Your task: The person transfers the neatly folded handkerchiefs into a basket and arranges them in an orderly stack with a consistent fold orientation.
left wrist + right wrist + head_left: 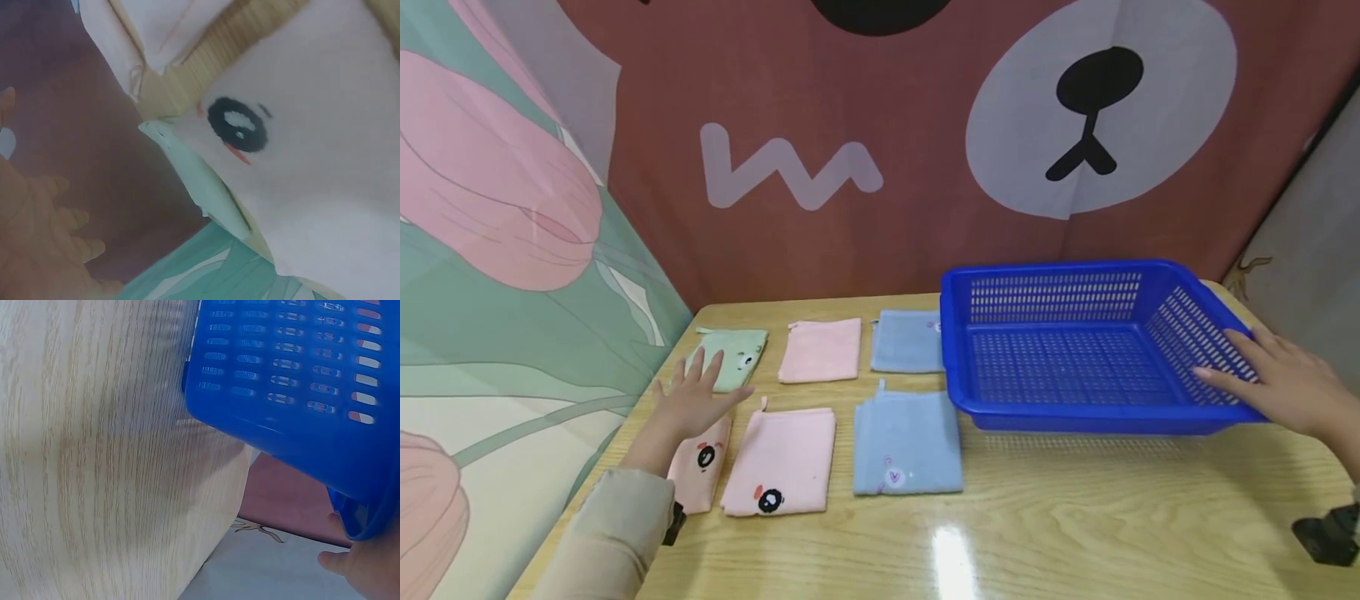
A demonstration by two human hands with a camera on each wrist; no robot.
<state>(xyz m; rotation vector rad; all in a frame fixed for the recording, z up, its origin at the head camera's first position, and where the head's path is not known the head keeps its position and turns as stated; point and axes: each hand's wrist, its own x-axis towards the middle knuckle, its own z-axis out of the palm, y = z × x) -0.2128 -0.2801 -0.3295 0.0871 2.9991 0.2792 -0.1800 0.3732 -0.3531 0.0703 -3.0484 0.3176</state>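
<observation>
A blue plastic basket (1037,358) with nothing in it stands at the right; my right hand (1292,379) grips its right rim, and the right wrist view shows that hand (369,562) at the basket's corner (281,419). My left hand (688,404), fingers spread, hovers over the left end, above a pink cloth (700,471) and a green cloth (737,354). Two more pink cloths (778,458) (822,350) and two blue cloths (910,437) (904,342) lie folded beside them. The left wrist view has the left hand (44,237) near a cloth with an eye pattern (325,144).
The wooden table (1037,517) runs up to a brown curtain (850,242) with a bear print at the back. A curtain with pink flowers (497,192) hangs on the left, and a grey one (1315,225) is at the right.
</observation>
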